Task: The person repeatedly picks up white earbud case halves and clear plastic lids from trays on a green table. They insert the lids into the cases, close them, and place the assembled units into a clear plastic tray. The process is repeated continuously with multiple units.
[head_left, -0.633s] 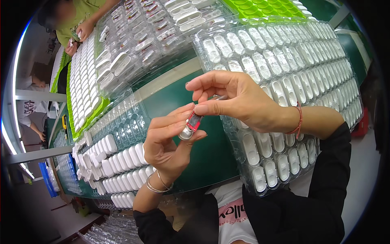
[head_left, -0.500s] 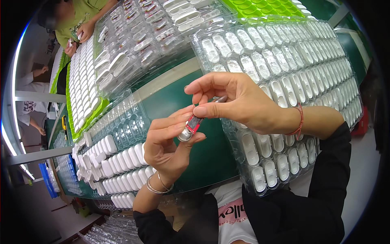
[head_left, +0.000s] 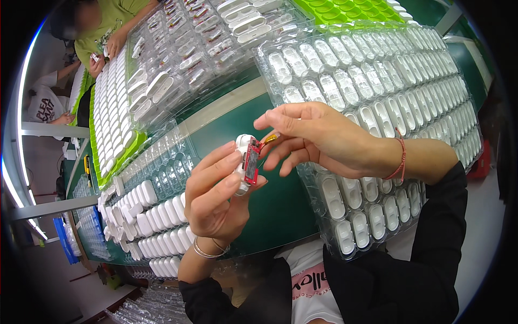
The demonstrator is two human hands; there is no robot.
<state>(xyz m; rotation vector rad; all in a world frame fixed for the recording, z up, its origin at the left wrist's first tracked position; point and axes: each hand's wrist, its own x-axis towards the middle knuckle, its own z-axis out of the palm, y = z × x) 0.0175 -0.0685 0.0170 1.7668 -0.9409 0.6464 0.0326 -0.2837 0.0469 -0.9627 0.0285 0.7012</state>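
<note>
My left hand (head_left: 218,197) is closed on a small white oval case part that carries a red circuit board (head_left: 251,160), held upright between thumb and fingers. From the board's upper end, short yellow and red wires (head_left: 268,140) stick out toward the right. Just beside these wires is my right hand (head_left: 318,137), its fingers apart and curved. I see nothing gripped in it, though the space behind its fingers is partly hidden.
At right lies a large clear tray (head_left: 318,183) with rows of white oval shells. White lids (head_left: 162,213) fill a tray at left. Farther back are a clear tray of wired parts (head_left: 189,40) and green trays (head_left: 141,141). A person in green (head_left: 102,32) works at far left.
My right fingers have opened from a pinch by the board. My left hand has turned the case part upright, so the board and wires show more. At far left, another person has shifted.
</note>
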